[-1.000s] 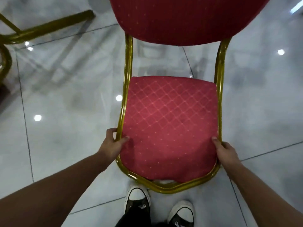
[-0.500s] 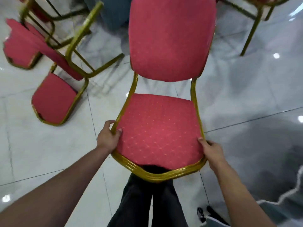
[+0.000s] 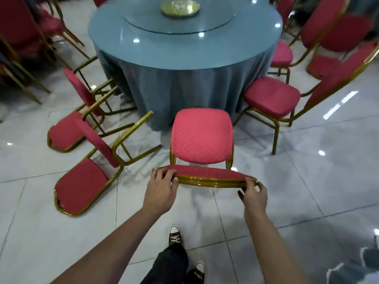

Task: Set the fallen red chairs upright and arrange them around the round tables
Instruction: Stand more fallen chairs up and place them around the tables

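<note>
Now my left hand (image 3: pixel 162 188) and right hand (image 3: pixel 253 193) each curl around the gold top rail of the red chair (image 3: pixel 202 138) at the frame's centre, fingers wrapped over the backrest edge. It stands upright, seat pointing away from me toward the round table (image 3: pixel 184 52) in the upper middle, backrest running left to right. Two fallen chairs (image 3: pixel 82 181) lie tipped at centre left; another chair (image 3: pixel 270 97) stands at right beside the table.
</note>
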### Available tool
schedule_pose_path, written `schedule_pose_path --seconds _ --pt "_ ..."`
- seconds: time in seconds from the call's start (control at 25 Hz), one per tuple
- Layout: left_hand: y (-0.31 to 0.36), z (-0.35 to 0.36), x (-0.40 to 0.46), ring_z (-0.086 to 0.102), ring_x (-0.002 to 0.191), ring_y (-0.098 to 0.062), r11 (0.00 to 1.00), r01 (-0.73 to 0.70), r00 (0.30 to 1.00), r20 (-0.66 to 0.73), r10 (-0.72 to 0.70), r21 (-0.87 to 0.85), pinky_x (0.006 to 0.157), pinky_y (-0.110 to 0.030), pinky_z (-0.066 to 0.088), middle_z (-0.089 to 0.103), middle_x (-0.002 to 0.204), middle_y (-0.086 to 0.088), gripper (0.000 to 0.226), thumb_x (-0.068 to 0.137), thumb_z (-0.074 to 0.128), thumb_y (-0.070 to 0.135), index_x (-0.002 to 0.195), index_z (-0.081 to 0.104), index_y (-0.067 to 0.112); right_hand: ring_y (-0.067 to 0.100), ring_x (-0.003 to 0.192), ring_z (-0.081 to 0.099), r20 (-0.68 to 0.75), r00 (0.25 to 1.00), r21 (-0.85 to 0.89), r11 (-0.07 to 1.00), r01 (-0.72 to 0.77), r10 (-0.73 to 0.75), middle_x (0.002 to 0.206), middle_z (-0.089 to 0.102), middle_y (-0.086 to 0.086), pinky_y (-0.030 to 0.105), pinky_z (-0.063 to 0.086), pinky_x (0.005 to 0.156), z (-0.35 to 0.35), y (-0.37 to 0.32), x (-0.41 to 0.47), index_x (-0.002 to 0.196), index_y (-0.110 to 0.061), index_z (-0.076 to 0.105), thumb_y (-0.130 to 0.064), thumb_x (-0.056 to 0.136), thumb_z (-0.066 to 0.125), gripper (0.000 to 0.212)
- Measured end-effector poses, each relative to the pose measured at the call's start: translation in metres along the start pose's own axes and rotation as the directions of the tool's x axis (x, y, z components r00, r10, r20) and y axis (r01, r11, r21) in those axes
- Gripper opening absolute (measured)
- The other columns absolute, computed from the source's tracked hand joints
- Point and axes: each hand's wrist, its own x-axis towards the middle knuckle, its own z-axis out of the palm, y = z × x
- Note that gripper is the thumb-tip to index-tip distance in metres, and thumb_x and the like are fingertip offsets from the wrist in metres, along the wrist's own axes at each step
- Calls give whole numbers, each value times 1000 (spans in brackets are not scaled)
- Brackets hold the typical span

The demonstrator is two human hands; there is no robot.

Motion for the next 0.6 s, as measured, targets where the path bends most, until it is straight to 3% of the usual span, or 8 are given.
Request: schedule_pose_path --seconds 0.08,0.24,0.32,0.44,0.6 --pt "13 -13 24 27 144 -32 999 -35 998 47 36 -19 120 -47 25 38 151 -8 45 104 33 41 147 39 27 30 126 53 -6 983 -256 950 178 -186 139 52 11 43 45 107 23 -28 3 143 -16 45 -35 99 59 50" --pt "25 -31 95 -2 154 -32 1000 6 992 124 -4 -14 123 -49 9 8 167 -3 57 105 31 48 158 13 35 33 138 42 177 872 -577 670 467 -456 156 32 12 47 40 111 64 -67 25 153 -16 33 -42 104 41 56" --pt "31 -34 133 -5 154 -32 1000 18 990 137 -15 -25 123 -51 8 3 168 0 59 105 33 51 157 8 38 34 146 30 301 833 -696 491 524 -464 164 18 12 52 30 117 80 -79 44 159 -20 16 -51 104 32 65" --pt "39 -36 181 -8 154 -31 998 31 993 119 -24 -52 122 -55 9 -1 168 2 64 103 38 50 156 4 41 26 155 5 389 845 -819 282 500 -368 169 -4 5 52 2 122 101 -108 72 159 -26 -10 -60 101 17 73" --pt "42 -24 190 -14 153 -33 999 -51 999 4 51 -18 124 -56 5 -12 168 -2 79 99 40 51 157 -13 37 23 155 -1 384 855 -808 321 493 -348 168 -11 3 50 3 124 116 -123 87 157 -27 -17 -57 102 20 73"
